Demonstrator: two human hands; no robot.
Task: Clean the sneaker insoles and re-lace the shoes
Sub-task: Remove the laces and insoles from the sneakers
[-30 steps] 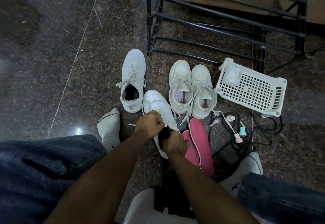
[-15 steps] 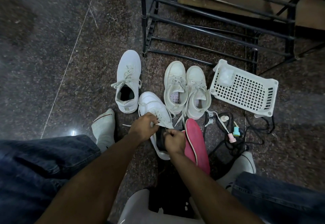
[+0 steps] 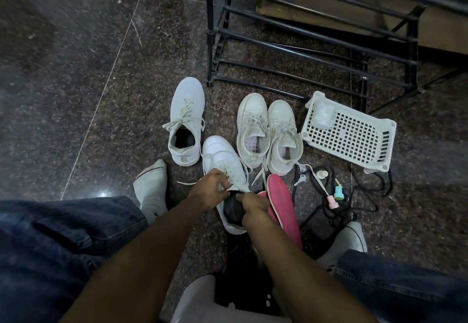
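A white sneaker lies on the floor right in front of me, toe pointing away. My left hand grips its tongue and laces at the collar. My right hand pinches the dark lining at the shoe's opening; what lies inside is hidden. Two pink insoles lie side by side just right of that shoe, partly under my right wrist. Its mate stands farther left with loose laces. A second white pair stands to the right, laces trailing.
A white perforated basket lies tipped at the right. Black cords and small pink and teal bottles are strewn beside the insoles. A black metal rack stands behind the shoes. My socked feet and jeans flank the shoe.
My right hand has shifted up from the heel to the shoe's opening, close to my left hand. The view has drifted slightly; the shoes stay in place.
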